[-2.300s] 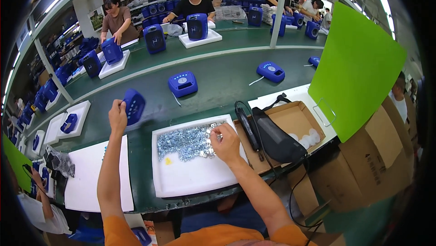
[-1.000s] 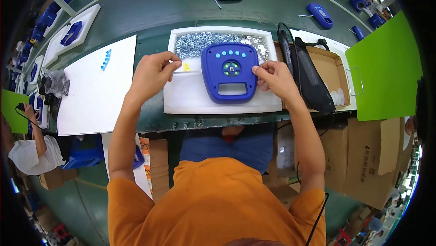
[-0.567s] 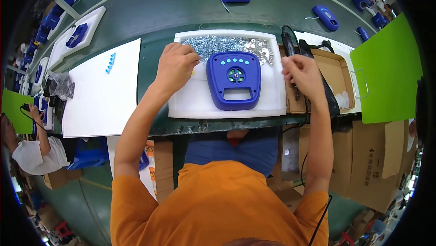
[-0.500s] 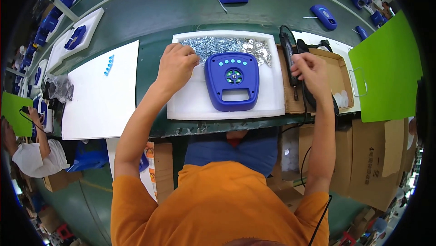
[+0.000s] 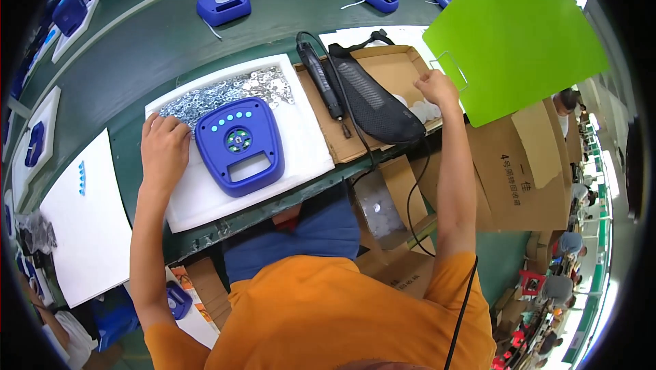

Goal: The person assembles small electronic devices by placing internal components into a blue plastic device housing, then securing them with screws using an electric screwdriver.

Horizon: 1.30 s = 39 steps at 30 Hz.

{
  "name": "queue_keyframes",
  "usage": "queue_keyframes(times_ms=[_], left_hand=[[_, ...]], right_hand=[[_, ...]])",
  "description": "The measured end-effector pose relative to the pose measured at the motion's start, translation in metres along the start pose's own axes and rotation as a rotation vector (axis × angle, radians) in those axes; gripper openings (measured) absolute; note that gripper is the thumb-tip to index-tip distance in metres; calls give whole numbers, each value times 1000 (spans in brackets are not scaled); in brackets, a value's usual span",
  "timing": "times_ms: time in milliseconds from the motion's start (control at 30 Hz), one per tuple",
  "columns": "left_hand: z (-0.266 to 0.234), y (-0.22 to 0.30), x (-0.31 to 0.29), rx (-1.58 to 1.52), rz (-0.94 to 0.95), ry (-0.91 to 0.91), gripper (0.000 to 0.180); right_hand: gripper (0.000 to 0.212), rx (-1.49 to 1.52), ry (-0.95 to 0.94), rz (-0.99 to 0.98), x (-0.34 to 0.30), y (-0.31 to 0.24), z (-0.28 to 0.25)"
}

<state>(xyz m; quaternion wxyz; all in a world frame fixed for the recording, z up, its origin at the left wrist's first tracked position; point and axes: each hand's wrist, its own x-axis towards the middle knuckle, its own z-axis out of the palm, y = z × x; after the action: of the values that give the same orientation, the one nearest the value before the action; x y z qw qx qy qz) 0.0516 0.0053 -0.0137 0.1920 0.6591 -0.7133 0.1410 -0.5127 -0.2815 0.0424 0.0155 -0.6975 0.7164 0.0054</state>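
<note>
A blue plastic housing [image 5: 257, 141] with a row of light-blue dots, a round centre opening and a handle cut-out lies on a white foam tray [image 5: 309, 131]. Small metal screws [image 5: 205, 103] and silvery flat metal pieces [image 5: 270, 86] are heaped along the tray's far side. My left hand [image 5: 165, 143] is closed at the tray's left edge beside the housing; whatever its fingers hold is hidden. Over the right end of a shallow cardboard box [image 5: 403, 59], my right hand [image 5: 438, 90] is pinched above translucent white discs [image 5: 425, 110]. What it pinches is too small to tell.
A black electric screwdriver [image 5: 321, 77] with a cord lies beside a black mesh pouch [image 5: 372, 97]. A green panel [image 5: 516, 42] rises at the right. A white board [image 5: 85, 226] with light-blue pieces [image 5: 82, 179] is at left. Further blue housings [image 5: 224, 6] stand on the far green surface.
The view has swung right, shifting the bench leftward. My right hand has moved from above the screwdriver to the cardboard box's discs. My left hand has stayed near the screws, slightly nearer me.
</note>
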Motion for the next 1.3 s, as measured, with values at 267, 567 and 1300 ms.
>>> queue_keyframes(times_ms=[267,567,1300], left_hand=[[-16,3,7,-50,-36,73,3],[-30,6,39,-285,-93,244,4],[-22,33,51,-884,-216,107,8]], right_hand=[[65,-243,-128,74,-66,-17,-35],[49,45,-25,-165,-32,25,19],[21,1038,146,-541,-110,-145,-16]])
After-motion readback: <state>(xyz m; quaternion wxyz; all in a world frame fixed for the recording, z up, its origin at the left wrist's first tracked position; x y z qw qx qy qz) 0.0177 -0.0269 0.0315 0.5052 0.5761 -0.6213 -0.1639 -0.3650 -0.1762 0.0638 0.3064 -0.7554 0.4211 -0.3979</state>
